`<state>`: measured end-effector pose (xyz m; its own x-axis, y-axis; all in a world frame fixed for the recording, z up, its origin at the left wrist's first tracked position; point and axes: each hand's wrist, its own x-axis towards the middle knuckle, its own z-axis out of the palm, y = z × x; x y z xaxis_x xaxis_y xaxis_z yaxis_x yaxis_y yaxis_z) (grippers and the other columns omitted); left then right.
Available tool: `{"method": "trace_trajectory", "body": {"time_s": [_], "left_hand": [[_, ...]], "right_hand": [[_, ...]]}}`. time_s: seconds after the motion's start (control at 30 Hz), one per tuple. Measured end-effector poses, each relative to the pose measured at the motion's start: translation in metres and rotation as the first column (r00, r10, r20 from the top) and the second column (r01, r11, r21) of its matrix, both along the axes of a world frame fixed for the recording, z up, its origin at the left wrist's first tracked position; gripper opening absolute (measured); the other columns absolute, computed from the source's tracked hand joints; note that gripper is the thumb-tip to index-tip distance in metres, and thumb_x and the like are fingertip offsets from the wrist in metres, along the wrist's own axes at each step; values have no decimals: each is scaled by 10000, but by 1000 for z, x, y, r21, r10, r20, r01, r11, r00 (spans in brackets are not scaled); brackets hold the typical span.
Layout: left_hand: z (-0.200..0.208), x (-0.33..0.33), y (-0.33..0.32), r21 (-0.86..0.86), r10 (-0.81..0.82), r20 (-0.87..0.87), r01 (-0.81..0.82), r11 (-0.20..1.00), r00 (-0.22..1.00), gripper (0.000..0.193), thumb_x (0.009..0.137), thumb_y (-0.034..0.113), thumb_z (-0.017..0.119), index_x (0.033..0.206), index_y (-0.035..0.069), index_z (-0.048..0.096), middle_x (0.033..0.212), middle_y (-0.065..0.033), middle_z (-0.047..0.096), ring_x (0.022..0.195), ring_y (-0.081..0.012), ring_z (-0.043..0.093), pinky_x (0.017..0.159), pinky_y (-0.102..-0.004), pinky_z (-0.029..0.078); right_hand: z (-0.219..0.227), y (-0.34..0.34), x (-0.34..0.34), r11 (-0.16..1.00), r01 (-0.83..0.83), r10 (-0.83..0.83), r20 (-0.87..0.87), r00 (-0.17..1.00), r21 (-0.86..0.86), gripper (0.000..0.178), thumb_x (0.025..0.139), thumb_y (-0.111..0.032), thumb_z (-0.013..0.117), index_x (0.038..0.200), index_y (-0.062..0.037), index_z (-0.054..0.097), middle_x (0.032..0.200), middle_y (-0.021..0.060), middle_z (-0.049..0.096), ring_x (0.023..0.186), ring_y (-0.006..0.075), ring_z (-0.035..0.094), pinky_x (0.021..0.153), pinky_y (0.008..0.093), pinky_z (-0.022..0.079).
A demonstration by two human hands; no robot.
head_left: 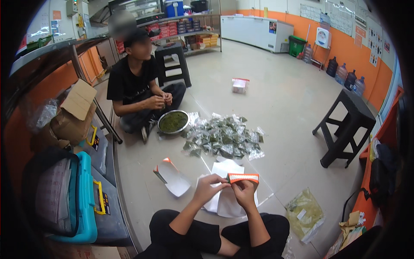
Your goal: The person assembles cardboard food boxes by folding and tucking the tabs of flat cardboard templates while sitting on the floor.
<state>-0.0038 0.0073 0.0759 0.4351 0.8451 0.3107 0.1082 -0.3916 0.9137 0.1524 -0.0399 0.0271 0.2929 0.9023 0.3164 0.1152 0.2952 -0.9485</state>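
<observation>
Seen from above, a person in dark clothes sits on a smooth, pale, glossy tiled floor [276, 164], both bare hands raised on the near side of a loose heap of packets [224, 136]. The heap is the landmark: many small, crinkled clear-plastic pouches with dark green contents, several of them pointed or triangular. Just nearer than the heap, the hands hold a folded card [243, 177], stiff and narrow, orange with a white strip along it. The left hand [211, 186] has its grip closed, fingertips pinching the card's left end. The right hand [244, 190] grips it from below, fingers bent against its underside.

Beneath the hands, on the heap's near side, lie flat, matte white sheets [228, 205]. Near and left of the heap rests a curled card piece [177, 183], white inside with an orange edge. Near and right is a limp, see-through, yellow-green plastic bag [304, 211].

Just left of the heap stands a round, shiny metal bowl [184, 129] of moist-looking green matter; behind it a co-worker [133, 84] in black sits with hands together. Well right of the heap stands a black stool [355, 108] with slanted legs.
</observation>
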Motion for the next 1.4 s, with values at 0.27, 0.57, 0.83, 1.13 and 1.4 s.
{"method": "trace_trajectory", "body": {"time_s": [0.27,0.57,0.83,1.13,1.4], "left_hand": [[-1,5,-12,301,214,-49,-190,935,976,180,738,197,740,813,52,665,812,-63,667,736,-196,654,624,-267,495],[-20,9,-24,111,134,60,-140,984,989,177,824,193,664,889,29,671,866,-70,668,766,-166,659,695,-275,532],[-46,-5,-36,24,168,40,-169,985,985,211,831,196,658,951,23,666,898,-92,676,792,-172,665,703,-269,527],[-77,-13,-33,-144,59,152,-37,989,987,829,693,340,789,1337,59,348,1325,-141,406,1122,-251,520,871,-384,474],[-82,-14,-40,-252,-270,17,266,930,963,552,896,374,566,1318,48,419,1102,-104,597,982,-147,568,857,-285,447]], "right_hand": [[-17,13,-2,1000,6,-5,-81,997,22,152,792,-26,613,928,42,614,848,126,661,797,182,645,719,281,490],[-34,9,6,999,-45,44,-23,999,-27,128,820,8,614,941,44,593,878,92,654,796,155,640,725,261,517],[-36,-2,1,990,-129,132,71,989,-54,112,818,-31,621,893,52,630,823,96,667,763,149,643,710,251,502],[-27,-23,1,814,-534,491,-221,842,-226,295,897,-160,564,1150,-9,548,1072,62,613,956,139,579,809,276,469],[-59,-24,6,769,-586,458,-420,784,-254,321,897,-183,574,1101,62,536,1031,115,603,931,187,598,821,317,506]]}}
